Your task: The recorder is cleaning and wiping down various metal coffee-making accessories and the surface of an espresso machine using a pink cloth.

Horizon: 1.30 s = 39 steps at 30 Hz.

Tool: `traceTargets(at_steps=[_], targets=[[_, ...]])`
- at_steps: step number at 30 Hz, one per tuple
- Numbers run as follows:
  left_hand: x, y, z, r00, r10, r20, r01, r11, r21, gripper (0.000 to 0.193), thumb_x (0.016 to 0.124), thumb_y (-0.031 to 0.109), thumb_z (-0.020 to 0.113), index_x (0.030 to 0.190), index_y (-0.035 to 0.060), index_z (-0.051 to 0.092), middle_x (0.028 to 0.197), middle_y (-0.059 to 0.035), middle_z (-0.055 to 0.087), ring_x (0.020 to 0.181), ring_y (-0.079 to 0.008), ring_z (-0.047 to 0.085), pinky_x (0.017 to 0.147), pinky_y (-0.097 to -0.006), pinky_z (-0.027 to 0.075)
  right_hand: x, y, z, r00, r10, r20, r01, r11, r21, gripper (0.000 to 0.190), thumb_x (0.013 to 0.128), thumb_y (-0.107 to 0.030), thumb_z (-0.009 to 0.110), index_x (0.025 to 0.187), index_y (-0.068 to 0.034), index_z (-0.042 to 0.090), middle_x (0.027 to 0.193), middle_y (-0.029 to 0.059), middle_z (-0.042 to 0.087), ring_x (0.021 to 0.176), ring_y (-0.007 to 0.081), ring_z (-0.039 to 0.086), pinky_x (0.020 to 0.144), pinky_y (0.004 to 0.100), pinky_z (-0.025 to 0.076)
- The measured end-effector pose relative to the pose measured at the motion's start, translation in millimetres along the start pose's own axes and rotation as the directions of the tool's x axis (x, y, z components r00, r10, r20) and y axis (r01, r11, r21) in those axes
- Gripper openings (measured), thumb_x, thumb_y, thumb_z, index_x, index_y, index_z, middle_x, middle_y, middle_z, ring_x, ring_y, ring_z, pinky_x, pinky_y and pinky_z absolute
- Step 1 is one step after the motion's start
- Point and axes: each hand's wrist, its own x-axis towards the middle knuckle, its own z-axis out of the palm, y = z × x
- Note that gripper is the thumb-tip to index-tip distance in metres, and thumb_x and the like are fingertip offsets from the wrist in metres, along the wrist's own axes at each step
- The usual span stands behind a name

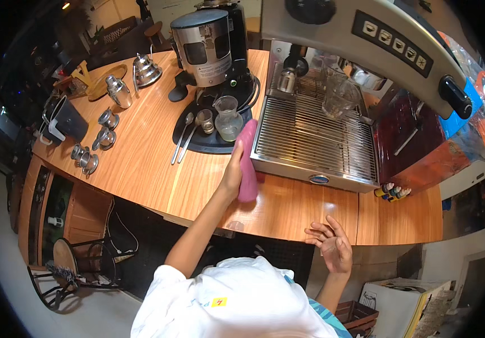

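Note:
My left hand (233, 171) holds a folded pink cloth (249, 169) beside the front left corner of the espresso machine's drip tray (310, 135). Just past the cloth, a black tray (213, 147) carries a glass carafe (228, 120), a small glass (205, 121) and two long-handled spoons (182, 139). Palm up and fingers apart, my right hand (331, 245) is at the counter's front edge with nothing in it. A clear glass vessel (337, 95) rests on the drip tray's grate, under the machine's button panel (390, 42).
A coffee grinder (202, 50) stands behind the black tray. Leftward on the wooden counter (149, 156) are a steel kettle (146, 72), a cocktail shaker (118, 91), several small metal drip filters (106, 137) and a dark bin (69, 118). Small bottles (392, 192) sit right of the machine.

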Motion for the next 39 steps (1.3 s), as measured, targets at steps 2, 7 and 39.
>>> traceTargets(at_steps=[2,7,39], targets=[[24.6,8.7,12.3,0.999,-0.023,0.036,0.021,0.999,0.042,0.057,0.093,0.05,0.033,0.116,0.0014,0.051,0.1,-0.0114,0.062,0.084,-0.0188,0.061,0.072,-0.0279,0.051,-12.8,-0.2,-8.3,0.999,-0.04,-0.024,0.041,0.998,0.042,0.06,0.089,-0.034,0.05,0.138,-0.003,0.029,0.126,0.0269,0.045,0.114,0.0392,0.049,0.09,0.0477,0.042],[82.8,25.3,10.7,0.98,-0.137,0.141,0.124,0.988,0.096,0.054,0.092,0.045,0.038,0.119,0.0004,0.05,0.104,-0.0136,0.062,0.087,-0.0209,0.063,0.079,-0.029,0.051,-35.6,5.3,-17.9,0.991,-0.04,-0.124,0.048,0.997,0.065,0.061,0.089,-0.035,0.052,0.137,-0.005,0.031,0.124,0.0245,0.048,0.112,0.038,0.05,0.088,0.0488,0.044],[-6.5,-69.3,49.1,0.796,0.374,-0.477,-0.259,0.921,0.29,0.063,0.094,0.053,0.03,0.119,-0.002,0.048,0.112,-0.0074,0.052,0.103,-0.0159,0.045,0.093,-0.0264,0.031,-46.1,16.1,-16.6,0.99,0.022,-0.137,-0.001,0.988,0.153,0.056,0.092,-0.04,0.042,0.131,0.0,0.037,0.121,0.0252,0.05,0.11,0.0372,0.051,0.088,0.0452,0.043]])
